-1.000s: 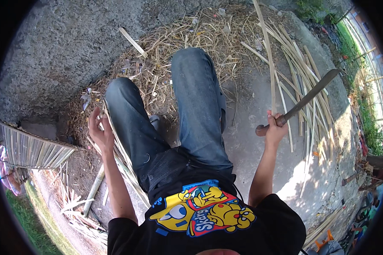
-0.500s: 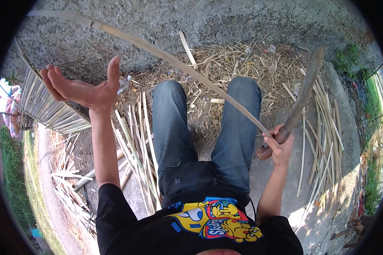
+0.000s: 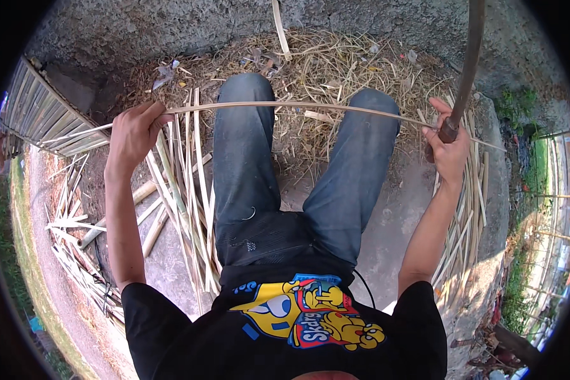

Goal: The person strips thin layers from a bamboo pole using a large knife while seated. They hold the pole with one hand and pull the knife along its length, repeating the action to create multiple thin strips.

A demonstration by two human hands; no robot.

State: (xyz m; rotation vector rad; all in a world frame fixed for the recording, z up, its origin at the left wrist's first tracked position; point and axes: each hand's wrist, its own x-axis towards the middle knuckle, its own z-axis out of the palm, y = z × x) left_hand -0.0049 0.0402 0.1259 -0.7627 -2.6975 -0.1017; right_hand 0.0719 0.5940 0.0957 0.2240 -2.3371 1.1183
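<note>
A long, thin bamboo strip point(image 3: 285, 104) runs crosswise above my knees, bowing slightly upward in the middle. My left hand point(image 3: 133, 134) is closed round it near the left, and its end sticks out past the fist. At the right, my right hand point(image 3: 451, 149) wraps the wooden handle of a machete point(image 3: 467, 69), whose long dark blade points away from me. The strip also passes at the fingers of that hand, its tip showing beyond them. Whether those fingers pinch the strip is hard to make out.
Split bamboo strips point(image 3: 182, 202) lie in a pile left of my legs, with another pile point(image 3: 465, 215) at the right. Shavings point(image 3: 335, 76) cover the ground below a rough wall point(image 3: 202, 31). A bamboo slat panel point(image 3: 41, 114) stands at the far left.
My left hand, open before, has come down and closed on the bamboo strip. The strip now lies nearly level. My right hand has moved farther away with the machete, its blade turned more upright.
</note>
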